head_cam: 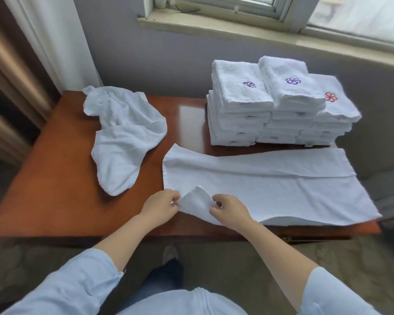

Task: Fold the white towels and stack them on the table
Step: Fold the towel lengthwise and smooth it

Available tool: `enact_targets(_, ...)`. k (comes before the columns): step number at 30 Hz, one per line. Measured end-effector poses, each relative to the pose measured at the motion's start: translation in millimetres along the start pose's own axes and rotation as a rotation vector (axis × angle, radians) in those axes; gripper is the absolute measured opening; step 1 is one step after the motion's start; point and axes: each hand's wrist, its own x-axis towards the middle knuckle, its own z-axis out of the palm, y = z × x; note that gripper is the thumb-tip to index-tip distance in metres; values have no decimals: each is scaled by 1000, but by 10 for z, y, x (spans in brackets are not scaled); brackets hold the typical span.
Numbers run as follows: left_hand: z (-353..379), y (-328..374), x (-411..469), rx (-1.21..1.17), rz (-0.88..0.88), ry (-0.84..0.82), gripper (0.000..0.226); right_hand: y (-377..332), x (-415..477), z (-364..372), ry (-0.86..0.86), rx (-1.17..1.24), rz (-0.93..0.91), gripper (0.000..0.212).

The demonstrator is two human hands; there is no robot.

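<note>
Here, on the left of the brown table, a crumpled towel lies loose. Near the front edge your left hand and your right hand each pinch the lifted near-left corner of the flat towel, which spreads rightward across the table. Behind it, at the back right, the folded towels sit in three stacks side by side.

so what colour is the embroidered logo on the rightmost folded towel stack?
Red, a pinwheel-like flower logo on the rightmost white folded towel stack; head view.
</note>
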Motion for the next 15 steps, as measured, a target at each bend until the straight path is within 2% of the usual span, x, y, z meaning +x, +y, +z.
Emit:
enact_targets(4, 116, -45, -324, 149, 9, -50, 32, 90, -375, 233, -119, 8, -36, 9)
enact_targets(8, 242, -56, -481, 244, 17, -128, 47, 197, -635, 444, -228, 85, -31, 28)
enact_targets(11, 276, -26, -528, 256, 10, -117, 50, 232, -716, 462, -229, 79, -27, 29)
enact_targets(15, 239, 19, -453, 225, -47, -132, 46, 228, -637, 288, -146, 103, 4, 30)
